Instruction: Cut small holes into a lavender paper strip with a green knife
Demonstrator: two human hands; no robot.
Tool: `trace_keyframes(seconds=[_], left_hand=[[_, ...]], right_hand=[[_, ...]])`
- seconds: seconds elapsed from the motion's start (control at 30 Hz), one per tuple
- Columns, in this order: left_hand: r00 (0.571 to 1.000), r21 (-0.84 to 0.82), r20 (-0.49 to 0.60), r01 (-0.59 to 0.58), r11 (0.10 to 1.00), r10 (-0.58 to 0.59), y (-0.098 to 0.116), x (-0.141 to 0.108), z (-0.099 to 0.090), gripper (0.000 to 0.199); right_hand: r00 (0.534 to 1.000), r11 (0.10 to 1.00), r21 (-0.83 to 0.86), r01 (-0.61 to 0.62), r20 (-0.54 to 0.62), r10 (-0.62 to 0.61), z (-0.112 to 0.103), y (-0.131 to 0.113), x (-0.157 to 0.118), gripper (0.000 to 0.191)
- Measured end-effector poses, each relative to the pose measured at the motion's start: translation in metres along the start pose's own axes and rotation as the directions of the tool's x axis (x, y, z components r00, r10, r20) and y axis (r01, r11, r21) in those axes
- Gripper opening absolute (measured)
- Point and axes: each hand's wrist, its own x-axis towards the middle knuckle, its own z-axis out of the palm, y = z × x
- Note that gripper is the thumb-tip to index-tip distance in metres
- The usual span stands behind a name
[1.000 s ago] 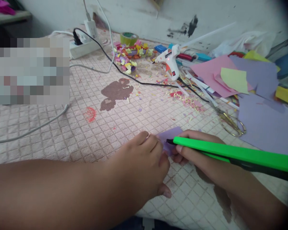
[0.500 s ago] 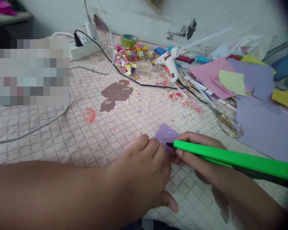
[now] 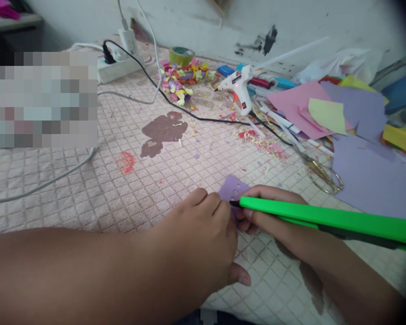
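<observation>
The green tool (image 3: 311,215) is grasped by the right hand (image 3: 274,203), and its black tip is kept over 1 small purple paper (image 3: 229,184) with holes. This paper lies on the checked cloth (image 3: 122,113), between the 2 hands. It is partly covered by the curled left hand (image 3: 203,230); whether it is pinched cannot be told. Farther, 1 white glue gun (image 3: 241,90) and gold scissors (image 3: 323,174) are seen.

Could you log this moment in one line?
left hand: on holed purple paper; right hand: holding green black-tipped tool; beyond: glue gun, scissors
</observation>
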Motion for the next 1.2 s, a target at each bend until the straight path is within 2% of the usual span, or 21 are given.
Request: trace_keyframes(seconds=[0.2, 0.43, 0.57, 0.77, 0.83, 1.03, 1.2], left_hand=[[1.000, 0.012, -0.028, 0.009, 1.000, -0.009, -0.001, 0.000, 0.004, 0.053], [0.997, 0.019, -0.076, 0.011, 1.000, -0.010, 0.003, -0.002, 0.011, 0.058], [1.000, -0.013, -0.020, 0.019, 1.000, -0.020, 0.004, -0.001, 0.008, 0.055], [0.983, -0.138, 0.180, 0.051, 0.989, -0.026, -0.004, 0.004, -0.011, 0.055], [0.976, -0.160, 0.218, 0.055, 0.986, -0.019, -0.007, 0.005, -0.016, 0.055], [0.982, -0.116, 0.191, 0.014, 0.993, 0.008, -0.008, 0.005, -0.015, 0.054], [0.985, -0.086, 0.175, 0.019, 0.996, -0.003, -0.006, 0.004, -0.011, 0.057]], right_hand=[[0.995, 0.995, -0.102, -0.020, -0.104, 0.009, 0.003, -0.004, -0.002, 0.002], [0.993, 0.977, -0.211, 0.041, -0.098, -0.063, 0.006, -0.006, -0.007, 0.005], [0.992, 0.973, -0.232, 0.016, -0.117, -0.044, 0.007, -0.009, -0.007, 0.004], [0.995, 0.971, -0.237, 0.020, -0.087, -0.041, 0.004, -0.009, -0.007, 0.005], [0.994, 0.974, -0.225, 0.030, -0.093, -0.052, 0.004, -0.005, -0.006, 0.006], [0.990, 0.967, -0.249, 0.048, -0.116, -0.079, 0.005, 0.011, -0.003, 0.009], [0.991, 0.954, -0.295, 0.055, -0.097, -0.087, 0.004, 0.001, -0.006, 0.007]])
